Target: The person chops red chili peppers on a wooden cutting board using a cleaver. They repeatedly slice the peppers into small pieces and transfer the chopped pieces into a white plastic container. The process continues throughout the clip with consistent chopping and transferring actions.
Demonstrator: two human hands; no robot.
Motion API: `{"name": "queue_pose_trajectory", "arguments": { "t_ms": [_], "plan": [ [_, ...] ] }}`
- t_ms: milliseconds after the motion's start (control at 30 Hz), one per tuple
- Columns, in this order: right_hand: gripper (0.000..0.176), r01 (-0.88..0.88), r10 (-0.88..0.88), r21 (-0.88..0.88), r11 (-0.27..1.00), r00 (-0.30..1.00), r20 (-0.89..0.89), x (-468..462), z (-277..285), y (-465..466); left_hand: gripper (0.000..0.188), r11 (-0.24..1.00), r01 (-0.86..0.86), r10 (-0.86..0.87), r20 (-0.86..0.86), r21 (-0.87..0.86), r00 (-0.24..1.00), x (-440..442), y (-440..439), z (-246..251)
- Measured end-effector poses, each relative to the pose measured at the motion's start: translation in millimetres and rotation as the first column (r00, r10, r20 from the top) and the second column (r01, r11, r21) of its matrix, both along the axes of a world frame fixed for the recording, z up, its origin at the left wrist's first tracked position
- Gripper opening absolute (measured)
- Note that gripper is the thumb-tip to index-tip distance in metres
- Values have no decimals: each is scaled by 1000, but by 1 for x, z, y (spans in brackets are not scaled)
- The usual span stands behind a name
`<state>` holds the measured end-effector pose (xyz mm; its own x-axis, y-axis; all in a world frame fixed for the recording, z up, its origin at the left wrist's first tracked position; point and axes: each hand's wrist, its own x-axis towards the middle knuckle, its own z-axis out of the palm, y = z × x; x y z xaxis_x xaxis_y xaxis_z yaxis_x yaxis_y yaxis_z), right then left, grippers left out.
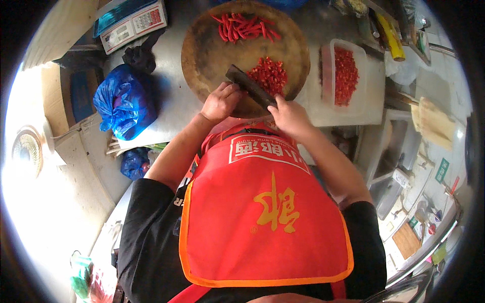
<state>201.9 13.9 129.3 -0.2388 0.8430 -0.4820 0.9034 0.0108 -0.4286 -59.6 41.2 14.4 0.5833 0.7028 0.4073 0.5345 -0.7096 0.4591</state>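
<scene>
A round wooden chopping block [204, 49] lies before me. My right hand [291, 116] grips the handle of a dark-bladed cleaver [250, 85], which slants across the near part of the block. Curled fingers of my left hand [223, 100] rest on the near left of the block, close against the blade. Whatever lies under those fingers is hidden. Just beyond the cleaver is a heap of chopped red chillies [268, 75]. Whole red chillies [244, 28] form a pile at the block's far side.
Right of the block, a translucent plastic tub [362, 100] holds chopped red chillies. A tied blue plastic bag [123, 102] sits on the metal counter [170, 72] at left. A digital scale [134, 28] stands at the far left, with a black plastic bag [140, 57] before it.
</scene>
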Motion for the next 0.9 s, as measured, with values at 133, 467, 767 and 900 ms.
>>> {"name": "queue_pose_trajectory", "arguments": {
  "t_ms": [133, 467, 767, 900],
  "plan": [
    [39, -16, 16, 36, 999, 1000, 11, -4, 0, -1, 20, 1000, 10, -10, -4, -22, 1000, -3, 0, 0],
    [40, 4, -9, 139, 990, 999, 36, -6, -2, -3, 22, 993, -20, 20, -2, -114, 1000, -8, -4, -3],
    [47, 74, -72, 35, 997, 996, -58, -12, -30, -7, 23, 999, 44, -43, 1, -11, 999, -15, -5, 2],
    [46, 57, -58, 72, 996, 998, 4, 8, -28, -10, 21, 999, -29, 30, 30, -37, 999, -24, -12, 4]
  ]
}}
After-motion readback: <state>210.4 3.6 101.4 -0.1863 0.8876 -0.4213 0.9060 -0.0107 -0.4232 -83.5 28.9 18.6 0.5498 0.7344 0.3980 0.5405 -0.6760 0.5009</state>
